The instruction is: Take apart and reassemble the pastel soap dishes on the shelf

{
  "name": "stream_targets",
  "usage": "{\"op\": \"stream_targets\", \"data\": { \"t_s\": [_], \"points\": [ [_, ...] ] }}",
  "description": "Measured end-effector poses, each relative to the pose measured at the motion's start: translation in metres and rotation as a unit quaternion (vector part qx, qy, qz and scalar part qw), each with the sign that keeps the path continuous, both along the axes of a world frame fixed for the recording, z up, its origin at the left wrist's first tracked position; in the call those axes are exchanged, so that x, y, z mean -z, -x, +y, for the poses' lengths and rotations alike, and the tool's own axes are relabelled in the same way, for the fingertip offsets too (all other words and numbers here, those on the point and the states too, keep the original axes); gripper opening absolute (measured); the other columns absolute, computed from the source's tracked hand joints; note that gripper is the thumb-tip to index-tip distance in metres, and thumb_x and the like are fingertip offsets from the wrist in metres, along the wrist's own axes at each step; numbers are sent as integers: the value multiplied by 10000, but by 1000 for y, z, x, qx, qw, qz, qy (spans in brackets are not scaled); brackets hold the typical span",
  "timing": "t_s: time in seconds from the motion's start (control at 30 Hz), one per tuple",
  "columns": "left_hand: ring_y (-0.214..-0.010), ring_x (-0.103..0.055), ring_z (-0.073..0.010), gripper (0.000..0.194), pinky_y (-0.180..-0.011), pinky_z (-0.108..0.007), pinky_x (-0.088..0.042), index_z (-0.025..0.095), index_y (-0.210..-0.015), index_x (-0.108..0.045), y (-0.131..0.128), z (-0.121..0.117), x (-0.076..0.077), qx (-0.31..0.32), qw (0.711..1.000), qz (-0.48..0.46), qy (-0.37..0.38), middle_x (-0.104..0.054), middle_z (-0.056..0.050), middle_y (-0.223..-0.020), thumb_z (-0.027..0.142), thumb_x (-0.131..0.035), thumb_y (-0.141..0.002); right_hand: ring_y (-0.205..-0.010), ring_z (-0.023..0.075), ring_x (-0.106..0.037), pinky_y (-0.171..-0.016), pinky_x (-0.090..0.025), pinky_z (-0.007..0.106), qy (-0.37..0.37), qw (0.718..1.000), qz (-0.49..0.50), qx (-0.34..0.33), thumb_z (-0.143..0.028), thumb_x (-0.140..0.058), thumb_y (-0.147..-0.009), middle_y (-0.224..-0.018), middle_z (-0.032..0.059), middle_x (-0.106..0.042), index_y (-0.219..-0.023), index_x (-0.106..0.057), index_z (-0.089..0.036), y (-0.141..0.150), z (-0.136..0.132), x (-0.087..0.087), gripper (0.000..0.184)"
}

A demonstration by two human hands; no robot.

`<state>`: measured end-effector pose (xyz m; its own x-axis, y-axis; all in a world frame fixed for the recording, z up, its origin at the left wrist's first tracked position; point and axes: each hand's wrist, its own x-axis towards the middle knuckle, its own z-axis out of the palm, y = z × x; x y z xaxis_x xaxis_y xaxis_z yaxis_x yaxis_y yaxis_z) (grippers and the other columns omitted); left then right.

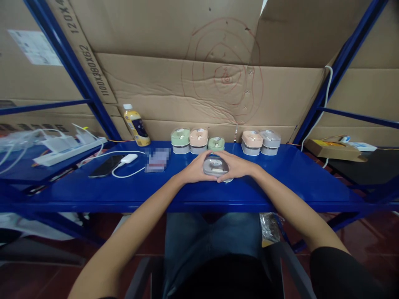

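Note:
A small container with a grey lid (pixel 215 165) sits at the middle of the blue table, between my hands. My left hand (pixel 198 169) wraps its left side, while my right hand (pixel 236 165) curves round the right. Fingers and thumbs of both hands close in a ring about the lid, and the container's lower part is mostly hidden. Just behind my hands stands a green-lidded container (pixel 216 144). Left of that are a peach-lidded container (pixel 198 140) and another green-lidded container (pixel 181 140). Further right, a second peach-lidded container (pixel 252 142) touches a grey-lidded one (pixel 270 142).
A yellow drink bottle (pixel 137 126) stands at the back left. In front of it lie a phone (pixel 106 166), a white charger (pixel 129 158) with its cable, and a blurred-out packet (pixel 157 160). Cardboard (pixel 149 83) walls the back; a power strip (pixel 68 151) is far left.

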<state>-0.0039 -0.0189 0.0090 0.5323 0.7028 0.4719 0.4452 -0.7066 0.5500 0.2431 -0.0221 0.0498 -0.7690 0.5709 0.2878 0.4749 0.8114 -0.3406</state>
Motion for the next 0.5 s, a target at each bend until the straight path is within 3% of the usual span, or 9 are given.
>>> {"op": "stream_targets", "data": {
  "t_s": [0.13, 0.3, 0.43, 0.5],
  "points": [
    [-1387, -572, -404, 1037, -1178, -569, -458, 202, -1526, -453, 0, -2, -3, 20, 1000, 16, 4, -560, -188, -1528, 580, -925, -684, -1305, 359, -634, -1117, -507, 545, 30, 999, 32, 9, -600, -894, -723, -1454, 133, -653, -1544, -513, -251, 0, 2, -1, 970],
    [-1431, -529, -408, 1114, -1203, -585, -423, 190, -1599, -394, 2, -2, -4, -6, 999, 31, -11, -518, -200, -1565, 610, -906, -702, -1187, 302, -690, -1056, -545, 491, 114, 989, 74, 65, -621, -793, -827, -1326, 77, -719, -1457, -596, -267, -38, 16, -16, 749],
    [-1393, -563, -360, 597, -1219, -536, -414, 225, -1330, -711, 3, -4, -4, 29, 995, 87, -33, -580, -150, -1465, 621, -744, -884, -1135, 308, -698, -1042, -545, 504, 111, 968, 119, 189, -697, -614, -944, -1245, 108, -743, -1391, -637, -221, -68, 31, -15, 653],
    [-1413, -544, -360, 475, -1227, -532, -406, 236, -1203, -788, 2, -6, -4, 24, 994, 103, -32, -550, -146, -1479, 615, -657, -949, -1139, 317, -697, -1038, -544, 504, 109, 959, 124, 230, -709, -569, -967, -1272, 125, -735, -1363, -647, -204, -72, 35, -11, 646]
  ]
}}
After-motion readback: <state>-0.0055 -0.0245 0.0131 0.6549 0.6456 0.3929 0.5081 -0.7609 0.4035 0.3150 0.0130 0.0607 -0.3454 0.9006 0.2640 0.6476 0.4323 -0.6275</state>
